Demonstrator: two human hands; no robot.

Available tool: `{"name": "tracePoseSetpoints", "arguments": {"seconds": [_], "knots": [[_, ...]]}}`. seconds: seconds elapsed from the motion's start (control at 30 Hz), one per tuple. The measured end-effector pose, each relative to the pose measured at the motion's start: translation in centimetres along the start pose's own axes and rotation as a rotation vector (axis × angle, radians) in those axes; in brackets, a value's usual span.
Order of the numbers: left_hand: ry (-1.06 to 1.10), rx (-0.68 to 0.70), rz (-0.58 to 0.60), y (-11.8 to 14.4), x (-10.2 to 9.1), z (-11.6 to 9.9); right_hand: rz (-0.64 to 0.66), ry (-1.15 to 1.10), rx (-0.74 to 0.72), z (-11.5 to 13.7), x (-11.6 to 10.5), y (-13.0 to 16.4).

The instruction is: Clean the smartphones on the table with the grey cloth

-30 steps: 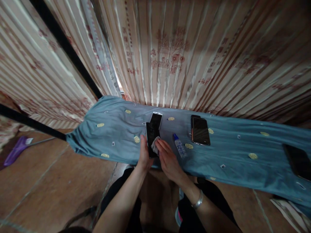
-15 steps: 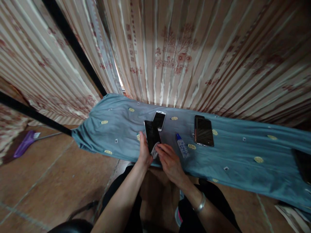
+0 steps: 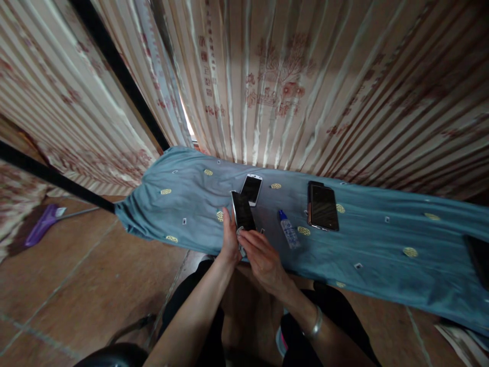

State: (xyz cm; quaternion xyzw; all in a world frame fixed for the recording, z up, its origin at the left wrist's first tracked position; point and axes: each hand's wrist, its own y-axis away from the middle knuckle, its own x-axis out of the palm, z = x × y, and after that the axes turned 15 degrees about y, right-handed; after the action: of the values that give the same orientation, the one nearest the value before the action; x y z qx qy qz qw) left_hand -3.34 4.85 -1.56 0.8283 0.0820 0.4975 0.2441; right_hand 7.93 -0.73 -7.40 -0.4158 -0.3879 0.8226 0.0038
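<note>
Left hand (image 3: 230, 239) grips a dark phone (image 3: 242, 213); right hand (image 3: 260, 257) pinches a small cloth (image 3: 240, 233) against it. Spray bottle (image 3: 289, 230) label looks unreadable.

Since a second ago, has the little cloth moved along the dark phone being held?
Yes. The cloth under the right hand has slid from mid-screen down to the near end of the dark phone held by the left hand.
</note>
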Motion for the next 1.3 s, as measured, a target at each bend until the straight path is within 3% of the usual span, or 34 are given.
{"name": "tracePoseSetpoints", "arguments": {"seconds": [0.3,0.53,0.67,0.97,1.3], "knots": [[0.020,0.096,0.034,0.4,0.3,0.8,-0.019,0.061,-0.039,0.0,-0.6,-0.9],[-0.076,0.173,0.007,0.0,-1.2,2.1,0.012,0.040,0.025,-1.0,-0.2,-1.1],[-0.113,0.131,-0.012,0.1,-1.6,3.5,-0.001,0.053,0.075,-2.3,0.2,-1.5],[-0.337,0.246,0.141,-0.3,-2.8,5.0,-0.003,0.063,0.184,-3.8,0.1,-2.9],[-0.325,0.270,0.251,-0.6,-3.1,5.3,-0.026,0.101,0.279,-4.9,0.0,-3.8]]}}
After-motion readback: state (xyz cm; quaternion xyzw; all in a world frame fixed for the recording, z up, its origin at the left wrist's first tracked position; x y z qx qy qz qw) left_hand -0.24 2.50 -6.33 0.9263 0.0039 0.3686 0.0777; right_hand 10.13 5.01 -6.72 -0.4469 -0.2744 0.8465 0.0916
